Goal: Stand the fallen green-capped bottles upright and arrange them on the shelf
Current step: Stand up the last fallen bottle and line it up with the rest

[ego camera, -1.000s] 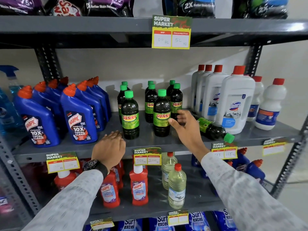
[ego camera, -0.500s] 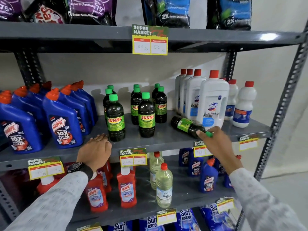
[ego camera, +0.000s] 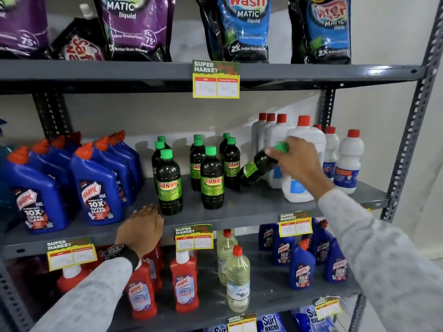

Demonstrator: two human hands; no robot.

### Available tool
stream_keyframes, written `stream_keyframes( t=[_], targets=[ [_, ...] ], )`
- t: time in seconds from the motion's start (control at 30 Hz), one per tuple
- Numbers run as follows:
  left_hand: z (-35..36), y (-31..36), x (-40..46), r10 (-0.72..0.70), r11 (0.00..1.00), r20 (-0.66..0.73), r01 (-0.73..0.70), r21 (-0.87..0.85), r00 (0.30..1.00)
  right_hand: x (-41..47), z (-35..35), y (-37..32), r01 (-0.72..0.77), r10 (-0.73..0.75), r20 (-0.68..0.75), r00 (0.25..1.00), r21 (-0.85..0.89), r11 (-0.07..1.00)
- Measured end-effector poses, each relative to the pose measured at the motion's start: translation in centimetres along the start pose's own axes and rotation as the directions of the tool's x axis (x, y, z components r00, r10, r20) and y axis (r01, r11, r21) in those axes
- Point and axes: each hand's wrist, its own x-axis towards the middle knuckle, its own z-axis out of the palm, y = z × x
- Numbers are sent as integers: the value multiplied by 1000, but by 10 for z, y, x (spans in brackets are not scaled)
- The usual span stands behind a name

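At the shelf (ego camera: pixel 251 207) edge, our left hand (ego camera: pixel 141 227) rests flat, fingers loose, holding nothing. Farther back, our right hand (ego camera: pixel 296 161) clenches the tilted green-capped bottle (ego camera: pixel 257 167) by its neck, base beside the upright bottles (ego camera: pixel 212 178).

Supermarket aisle, grey metal shelving (ego camera: pixel 251 207), yellow price tags (ego camera: pixel 215 80), rows of cleaning bottles (ego camera: pixel 96 188)

The right hand (ego camera: pixel 296 161) grips a tilted green-capped bottle (ego camera: pixel 257 167) by its neck — base on the shelf (ego camera: pixel 259 204). The left hand (ego camera: pixel 141 227) rests flat on the shelf edge.
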Motion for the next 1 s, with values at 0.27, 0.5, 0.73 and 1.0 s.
stream_keyframes(
  t=[0.27,0.5,0.73,1.0],
  targets=[
    [-3,3,0,-2,1000,-18,2,11,1000,66,35,-50,19,4,271,963,-81,997],
    [2,1,-1,14,999,-72,-11,37,997,73,57,-47,-8,67,345,936,-171,985],
    [5,2,-2,5,1000,-111,-4,11,994,69,54,-34,27,26,378,925,-135,990],
    [8,0,-1,-15,1000,-106,16,16,994,51,67,0,-194,-20,429,903,447,873]
  ],
)
